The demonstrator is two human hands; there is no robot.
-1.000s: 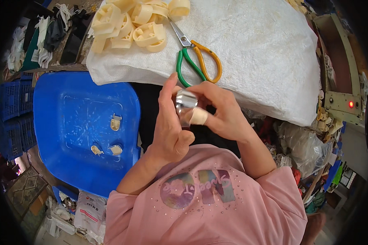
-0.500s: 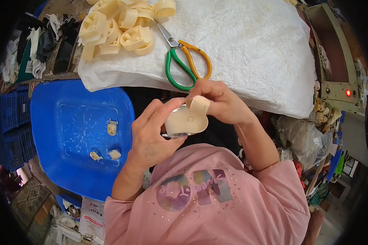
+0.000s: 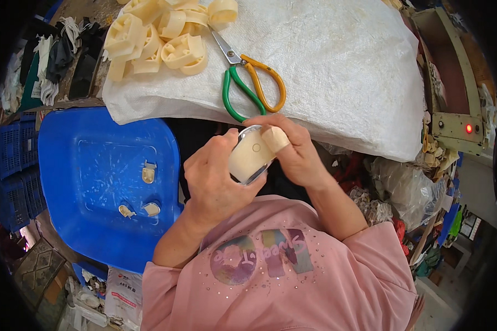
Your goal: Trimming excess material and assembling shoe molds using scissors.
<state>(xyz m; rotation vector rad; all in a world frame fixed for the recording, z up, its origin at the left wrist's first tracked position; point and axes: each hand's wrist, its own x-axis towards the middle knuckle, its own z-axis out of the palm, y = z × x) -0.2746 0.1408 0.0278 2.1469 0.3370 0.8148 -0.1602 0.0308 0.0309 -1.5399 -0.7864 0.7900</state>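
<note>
Between both hands, in front of my chest, is a cream rounded plastic shell (image 3: 246,157) with a shiny chrome-like rim and a small circle on its face. My left hand (image 3: 212,171) is closed around its left side and lower end. My right hand (image 3: 295,149) grips its upper right edge, fingers behind it. A cream wrap (image 3: 275,139) covers the right thumb, which presses on the shell's edge. Just beyond the hands lie scissors (image 3: 242,74) with one green and one orange handle. The shell's back is hidden.
A white woven sack (image 3: 337,71) covers the work surface, with a pile of cream plastic pieces (image 3: 179,52) at its far left. On my left stands a blue tub (image 3: 94,220) holding three small cream-and-shiny parts (image 3: 149,174). A metal box with a red light (image 3: 469,128) is at right.
The shell has tilted more upright and its rim shows more. My right hand has come lower, its wrapped thumb now laid against the shell's right edge.
</note>
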